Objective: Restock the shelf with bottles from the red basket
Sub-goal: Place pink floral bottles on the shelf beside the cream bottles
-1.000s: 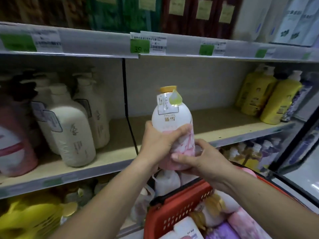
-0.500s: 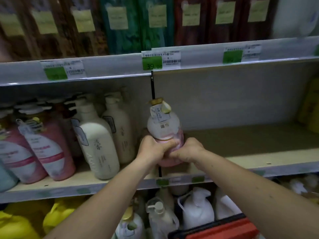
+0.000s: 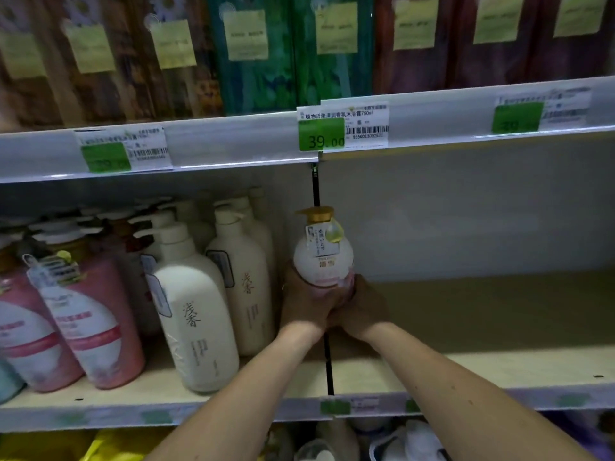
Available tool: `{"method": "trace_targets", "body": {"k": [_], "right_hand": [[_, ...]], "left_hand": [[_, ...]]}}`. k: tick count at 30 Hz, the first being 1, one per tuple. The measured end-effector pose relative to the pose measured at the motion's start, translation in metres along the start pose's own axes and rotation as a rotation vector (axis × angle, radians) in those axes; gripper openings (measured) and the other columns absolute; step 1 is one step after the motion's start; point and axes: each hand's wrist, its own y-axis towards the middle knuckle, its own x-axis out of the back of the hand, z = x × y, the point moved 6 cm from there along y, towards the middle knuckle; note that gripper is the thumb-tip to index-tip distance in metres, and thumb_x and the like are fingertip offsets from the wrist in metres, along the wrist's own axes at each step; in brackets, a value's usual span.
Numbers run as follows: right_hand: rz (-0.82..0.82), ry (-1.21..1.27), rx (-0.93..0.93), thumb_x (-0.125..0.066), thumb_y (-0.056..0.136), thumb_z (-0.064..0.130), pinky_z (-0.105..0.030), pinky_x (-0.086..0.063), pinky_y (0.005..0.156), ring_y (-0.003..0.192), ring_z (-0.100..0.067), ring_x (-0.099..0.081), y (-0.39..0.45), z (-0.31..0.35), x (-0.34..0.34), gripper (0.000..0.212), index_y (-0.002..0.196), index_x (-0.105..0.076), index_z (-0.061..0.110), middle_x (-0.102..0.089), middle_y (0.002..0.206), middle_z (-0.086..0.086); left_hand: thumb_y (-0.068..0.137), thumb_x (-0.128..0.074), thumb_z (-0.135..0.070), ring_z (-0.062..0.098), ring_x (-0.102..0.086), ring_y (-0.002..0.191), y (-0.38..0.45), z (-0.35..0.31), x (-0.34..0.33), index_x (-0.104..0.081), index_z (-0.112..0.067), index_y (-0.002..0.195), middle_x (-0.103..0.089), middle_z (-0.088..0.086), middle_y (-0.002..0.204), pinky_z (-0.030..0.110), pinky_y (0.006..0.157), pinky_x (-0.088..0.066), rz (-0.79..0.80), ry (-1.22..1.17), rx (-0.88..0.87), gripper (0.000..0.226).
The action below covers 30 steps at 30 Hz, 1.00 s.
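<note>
A white and pink bottle (image 3: 322, 254) with a gold cap stands upright deep inside the middle shelf (image 3: 466, 367), near the black divider. My left hand (image 3: 304, 304) grips its lower left side and my right hand (image 3: 361, 309) grips its lower right side, so the bottle's base is hidden. The red basket is out of view.
Cream pump bottles (image 3: 196, 314) stand just left of my hands, with pink bottles (image 3: 90, 324) further left. The shelf board to the right of the divider is bare. Price tags (image 3: 342, 126) line the upper shelf edge. More bottles (image 3: 336, 440) sit on the shelf below.
Both hands have carried the bottle up from above the red basket and pushed it deeper into the middle shelf. The view has swung left and up, and the basket has left it.
</note>
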Motion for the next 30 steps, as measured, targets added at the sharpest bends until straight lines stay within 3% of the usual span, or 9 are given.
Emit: {"method": "trace_targets", "body": {"k": [2, 4, 8, 12, 17, 26, 30], "right_hand": [[0.000, 0.014, 0.009, -0.094, 0.048, 0.040, -0.028, -0.049, 0.083, 0.112, -0.029, -0.066, 0.008, 0.000, -0.001, 0.089, 0.126, -0.056, 0.018, -0.069, 0.123, -0.004], [-0.007, 0.025, 0.028, -0.089, 0.051, 0.043, -0.031, -0.053, 0.088, 0.111, -0.028, -0.067, 0.015, 0.001, -0.003, 0.080, 0.122, -0.059, 0.021, -0.071, 0.120, -0.003], [-0.068, 0.055, 0.061, -0.069, 0.074, 0.052, -0.028, -0.047, 0.084, 0.109, -0.030, -0.067, 0.025, 0.002, -0.006, 0.045, 0.108, -0.057, 0.025, -0.071, 0.118, -0.007], [-0.071, 0.072, 0.085, -0.066, 0.088, 0.048, -0.025, -0.043, 0.081, 0.108, -0.029, -0.067, 0.034, 0.004, -0.008, 0.040, 0.115, -0.062, 0.018, -0.070, 0.117, -0.008], [-0.169, 0.146, 0.113, -0.057, 0.098, 0.044, -0.031, -0.043, 0.075, 0.100, -0.036, -0.067, 0.033, 0.008, -0.010, 0.027, 0.104, -0.048, 0.019, -0.069, 0.110, -0.015], [-0.228, 0.193, 0.167, -0.053, 0.102, 0.038, -0.044, -0.051, 0.087, 0.104, -0.038, -0.063, 0.031, 0.014, -0.012, 0.035, 0.117, -0.052, 0.007, -0.066, 0.113, -0.021], [-0.214, 0.192, 0.163, -0.056, 0.101, 0.037, -0.045, -0.050, 0.091, 0.108, -0.038, -0.063, 0.036, 0.016, -0.013, 0.037, 0.120, -0.053, 0.006, -0.066, 0.116, -0.020]], "left_hand": [[0.065, -0.098, -0.031, 0.023, -0.062, 0.122, 0.006, 0.006, -0.004, -0.048, -0.013, 0.138, -0.062, 0.007, 0.133, 0.029, 0.093, -0.058, -0.002, 0.022, 0.022, 0.090], [0.067, -0.096, -0.037, 0.028, -0.056, 0.129, 0.010, 0.010, -0.007, -0.039, -0.015, 0.145, -0.055, 0.010, 0.140, 0.046, 0.102, -0.054, -0.008, 0.037, 0.039, 0.098], [0.077, -0.086, -0.052, 0.033, -0.050, 0.136, 0.013, 0.013, -0.013, -0.031, -0.018, 0.154, -0.049, 0.014, 0.147, 0.046, 0.112, -0.044, -0.081, 0.162, 0.039, 0.101], [0.079, -0.080, -0.057, 0.038, -0.038, 0.141, 0.011, 0.012, -0.013, -0.018, -0.016, 0.159, -0.031, 0.021, 0.153, 0.046, 0.116, -0.036, -0.119, 0.259, 0.072, 0.109], [0.092, -0.069, -0.051, 0.040, -0.032, 0.145, 0.011, 0.008, -0.017, -0.011, -0.009, 0.161, -0.026, 0.024, 0.156, 0.045, 0.118, -0.032, -0.139, 0.350, 0.063, 0.099], [0.103, -0.046, -0.051, 0.039, -0.027, 0.147, 0.011, 0.016, -0.024, -0.009, 0.000, 0.160, -0.016, 0.027, 0.160, 0.038, 0.122, -0.021, -0.188, 0.595, 0.069, 0.085], [0.103, -0.049, -0.048, 0.038, -0.035, 0.141, 0.014, 0.016, -0.023, -0.028, 0.002, 0.150, -0.025, 0.027, 0.156, 0.038, 0.118, -0.027, -0.243, 0.640, 0.036, 0.072]]}}
